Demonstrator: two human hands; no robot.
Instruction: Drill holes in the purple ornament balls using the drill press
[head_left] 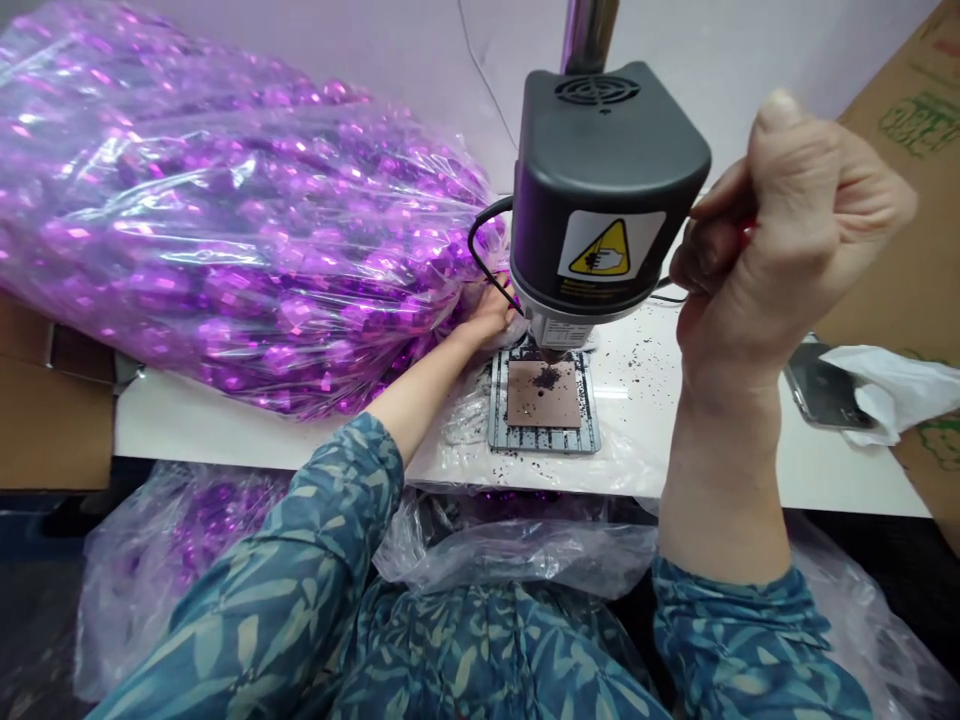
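A black drill-press head (607, 190) with a yellow hand-warning label stands over a square brown board (541, 395). The board lies on a grooved grey metal base (589, 440), with dark shavings on both. My right hand (795, 220) is closed at the right side of the machine head, around a handle of which only a bit of red shows. At the mouth of a large clear bag of shiny purple pieces (262, 220) is my left hand (491, 312), left of the drill's lower end. Its fingers are mostly hidden by the bag and a black cable.
A dark phone (829, 385) and a crumpled white tissue (904, 385) lie at the right of the white table (825, 475). Cardboard boxes stand at the far left (52, 400) and right (900, 250). Clear plastic (517, 555) hangs along the front edge.
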